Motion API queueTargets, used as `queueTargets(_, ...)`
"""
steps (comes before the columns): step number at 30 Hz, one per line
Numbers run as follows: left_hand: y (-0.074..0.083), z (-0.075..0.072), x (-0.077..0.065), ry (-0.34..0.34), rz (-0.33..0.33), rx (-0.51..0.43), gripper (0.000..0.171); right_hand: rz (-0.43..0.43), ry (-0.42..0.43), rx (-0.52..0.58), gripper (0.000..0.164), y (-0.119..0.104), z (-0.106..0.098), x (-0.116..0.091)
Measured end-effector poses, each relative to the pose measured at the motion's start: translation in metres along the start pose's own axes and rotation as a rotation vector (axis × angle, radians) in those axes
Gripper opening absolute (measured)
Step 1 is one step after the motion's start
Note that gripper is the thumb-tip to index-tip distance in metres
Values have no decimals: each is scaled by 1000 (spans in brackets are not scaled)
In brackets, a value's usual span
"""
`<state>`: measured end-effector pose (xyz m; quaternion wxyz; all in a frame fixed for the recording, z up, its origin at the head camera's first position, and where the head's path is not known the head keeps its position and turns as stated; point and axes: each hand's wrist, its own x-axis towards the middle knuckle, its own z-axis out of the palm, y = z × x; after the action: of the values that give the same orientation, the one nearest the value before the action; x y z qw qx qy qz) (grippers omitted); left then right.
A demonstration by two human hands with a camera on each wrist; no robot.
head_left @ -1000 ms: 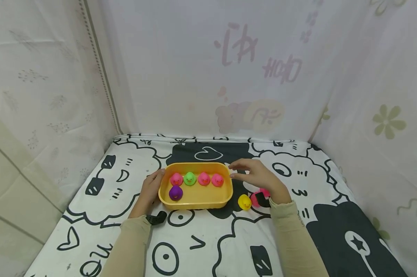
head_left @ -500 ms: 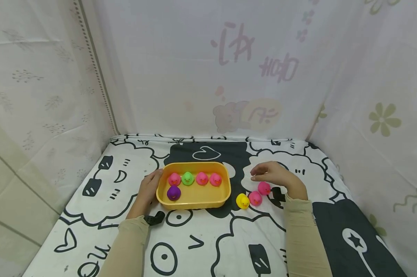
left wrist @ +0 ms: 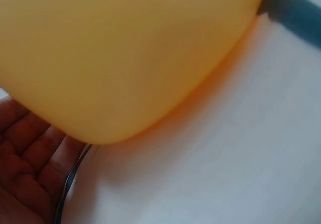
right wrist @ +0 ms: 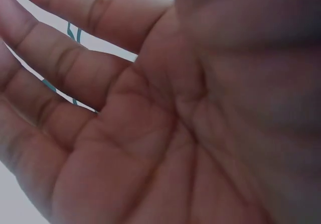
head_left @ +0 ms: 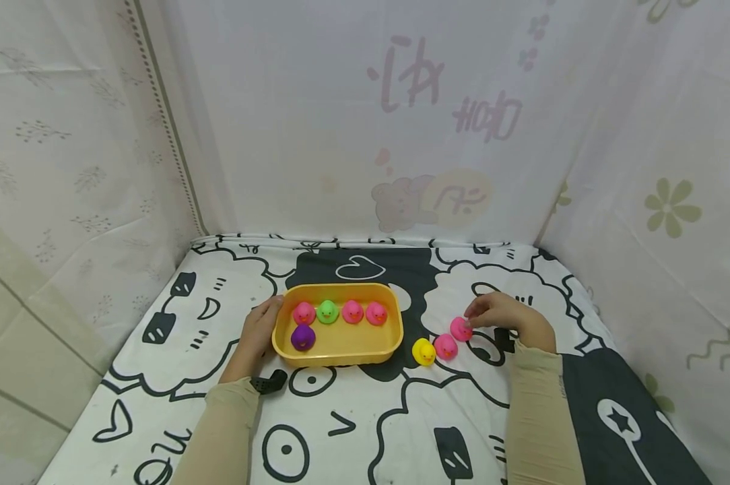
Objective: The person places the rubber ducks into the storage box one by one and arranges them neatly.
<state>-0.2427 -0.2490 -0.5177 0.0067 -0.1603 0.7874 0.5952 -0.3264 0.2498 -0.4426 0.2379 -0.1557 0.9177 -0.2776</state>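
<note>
My left hand (head_left: 258, 330) rests against the left side of the yellow tray (head_left: 335, 359), fingers along its outer wall. In the left wrist view the relaxed fingers (left wrist: 30, 143) lie beside the tray's rounded corner (left wrist: 110, 83). Inside the tray sit several toy ducks: pink ones, a green duck (head_left: 327, 311) and a purple duck (head_left: 303, 337). At the right, my right hand (head_left: 507, 316) pinches a pink rubber duck (head_left: 460, 329) on the cloth with its fingertips. Only a sliver of pink shows at the corner of the right wrist view, beyond the right hand (right wrist: 135, 128).
A second pink duck (head_left: 446, 347) and a yellow duck (head_left: 423, 351) sit on the cloth between the tray and my right hand. The black-and-white cartoon cloth (head_left: 328, 438) covers the surface. Pale patterned curtains (head_left: 316, 135) stand behind and at both sides.
My right hand has moved right from the tray's right rim and come down to the farthest-right pink duck. The left hand has stayed at the tray; the view has shifted slightly.
</note>
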Motion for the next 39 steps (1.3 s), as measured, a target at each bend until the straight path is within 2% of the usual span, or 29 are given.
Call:
queueTargets(9, 0, 0, 0, -8, -16, 3, 87, 35, -25, 18, 30, 1, 5, 2)
queueTargets(15, 0, 0, 0, -8, -9, -6, 81, 49, -38, 30, 28, 3, 7, 5)
queueTargets(22, 0, 0, -1, -10, -7, -10, 88, 47, -34, 41, 27, -1, 9, 5)
queueTargets(25, 1, 0, -1, -5, -1, -7, 84, 48, -18, 26, 26, -4, 10, 5)
queueTargets(32, -1, -1, 0, -2, -1, -16, 73, -34, 19, 1, 25, -8, 8, 6)
queueTargets(39, 1, -1, 0, -13, -22, -16, 89, -61, 44, 10, 27, -10, 7, 9)
